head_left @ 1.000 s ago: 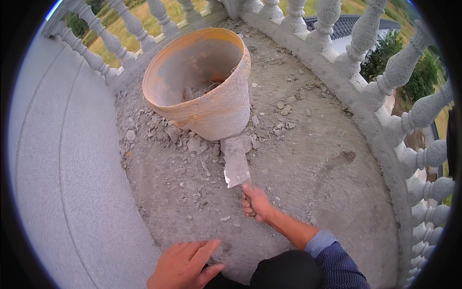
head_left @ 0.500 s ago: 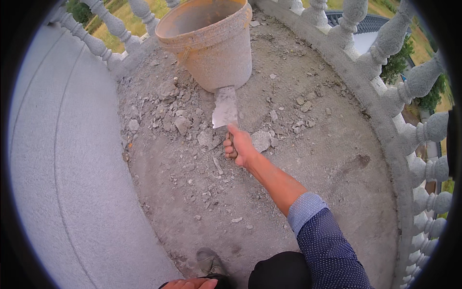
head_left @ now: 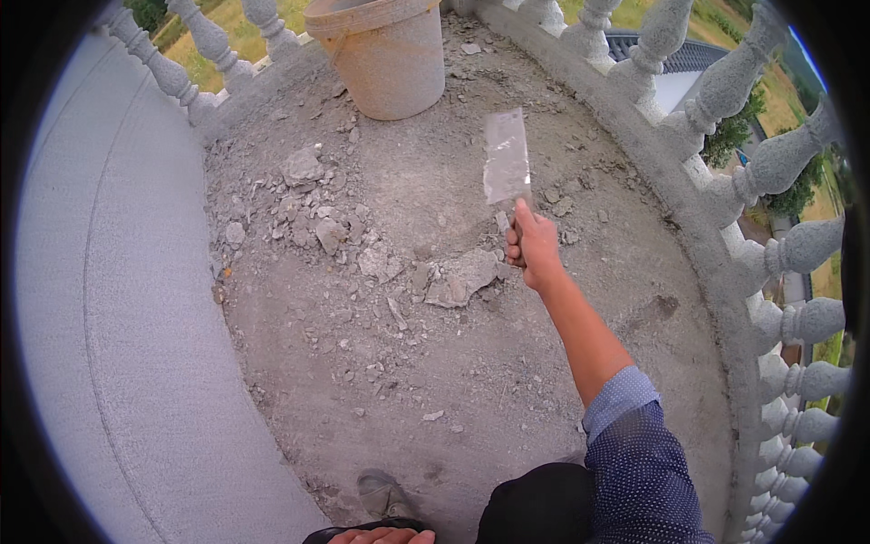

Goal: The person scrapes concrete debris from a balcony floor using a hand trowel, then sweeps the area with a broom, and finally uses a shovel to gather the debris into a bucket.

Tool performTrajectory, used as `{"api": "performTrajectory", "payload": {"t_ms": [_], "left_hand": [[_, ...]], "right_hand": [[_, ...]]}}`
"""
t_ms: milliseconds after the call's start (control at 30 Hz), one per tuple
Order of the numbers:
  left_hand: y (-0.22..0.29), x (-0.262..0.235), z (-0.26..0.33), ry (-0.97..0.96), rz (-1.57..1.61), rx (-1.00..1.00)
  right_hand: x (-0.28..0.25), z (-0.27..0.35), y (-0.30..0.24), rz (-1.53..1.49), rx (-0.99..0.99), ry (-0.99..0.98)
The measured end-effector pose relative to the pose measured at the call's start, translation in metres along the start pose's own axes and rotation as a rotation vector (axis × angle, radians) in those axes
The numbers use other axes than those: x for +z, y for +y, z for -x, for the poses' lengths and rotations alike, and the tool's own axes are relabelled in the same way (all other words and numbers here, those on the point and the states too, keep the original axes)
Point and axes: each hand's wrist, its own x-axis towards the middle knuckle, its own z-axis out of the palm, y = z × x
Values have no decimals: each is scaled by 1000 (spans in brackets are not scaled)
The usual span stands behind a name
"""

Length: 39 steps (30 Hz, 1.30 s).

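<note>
My right hand (head_left: 533,243) grips the handle of a flat metal trowel (head_left: 506,160), its wide blade raised and pointing away from me. Below and left of the hand lie broken lumps of grey mortar rubble (head_left: 362,236) on the dusty floor, the largest flat chunk (head_left: 462,276) just beside my wrist. An orange-tan bucket (head_left: 385,54) stands upright at the far edge, apart from the trowel. Only the fingertips of my left hand (head_left: 381,537) show at the bottom edge, resting on something dark near my knee.
A grey stone balustrade (head_left: 770,172) curves round the far and right sides. A smooth pale curved wall (head_left: 109,317) rises on the left. My shoe (head_left: 381,494) stands on the dusty concrete floor (head_left: 471,381) near the bottom.
My right hand swung the trowel from the rubble by the bucket to the right and lifted it. The view pulled back, and my left hand dropped mostly out of sight.
</note>
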Motion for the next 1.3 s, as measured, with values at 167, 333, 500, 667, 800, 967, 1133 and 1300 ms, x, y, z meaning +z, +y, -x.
{"api": "performTrajectory", "payload": {"t_ms": [167, 333, 500, 667, 800, 967, 1133, 1300], "left_hand": [[-8, 3, -21, -101, -41, 59], [-5, 14, -36, -138, -49, 106], [8, 14, -45, -152, -71, 81], [8, 21, -45, -157, -71, 21], [3, 17, -37, -140, -57, 11], [-11, 11, -23, -123, -25, 49], [-24, 9, -13, -92, 18, 112], [-30, 8, 0, -72, 58, 95]], "right_hand": [[-155, 50, 17, -174, -92, 548], [-151, 101, 86, -163, 128, 570], [-48, 111, 132, 73, 225, 232], [5, 89, 103, 739, 42, -106], [-15, 114, 85, 908, -232, -125], [-71, 192, 95, 1427, -99, -813], [-70, 211, 109, 1734, -25, -1346], [26, 114, 91, 1893, -255, -1161]]}}
